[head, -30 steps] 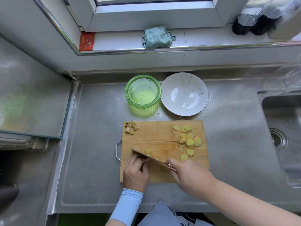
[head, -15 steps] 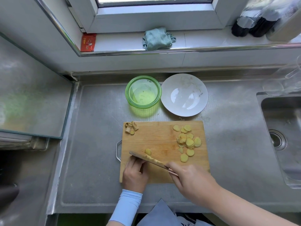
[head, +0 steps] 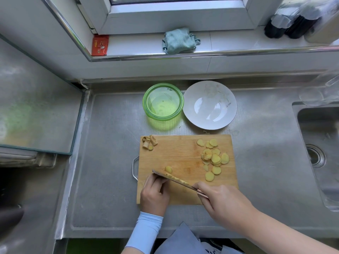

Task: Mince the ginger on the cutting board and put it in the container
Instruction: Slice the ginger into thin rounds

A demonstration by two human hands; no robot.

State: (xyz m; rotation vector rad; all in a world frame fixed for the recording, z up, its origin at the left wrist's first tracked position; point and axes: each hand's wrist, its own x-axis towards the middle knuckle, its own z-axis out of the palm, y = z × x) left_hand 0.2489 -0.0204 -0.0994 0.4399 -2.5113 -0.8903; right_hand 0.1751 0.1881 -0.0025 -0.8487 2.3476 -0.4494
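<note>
A wooden cutting board (head: 179, 149) lies on the steel counter. Several yellow ginger slices (head: 213, 158) are spread over its right half, and one single slice (head: 168, 169) lies just beyond the knife. Peel scraps (head: 149, 142) sit at the board's far left corner. My right hand (head: 222, 200) grips the handle of a knife (head: 174, 178), whose blade stands on edge across the board's near part. My left hand (head: 154, 193) has curled fingers against the blade's left end; what it holds under the blade is hidden. The green container (head: 146, 107) stands behind the board.
A white plate (head: 229, 114) sits next to the container. The sink (head: 319, 143) is at the right, with clear glassware (head: 319, 92) behind it. A glass stove cover (head: 36, 116) lies at the left. On the window ledge lie a cloth (head: 178, 43) and a red packet (head: 100, 44).
The knife has shifted slightly toward me along the board; both hands stay in nearly the same place.
</note>
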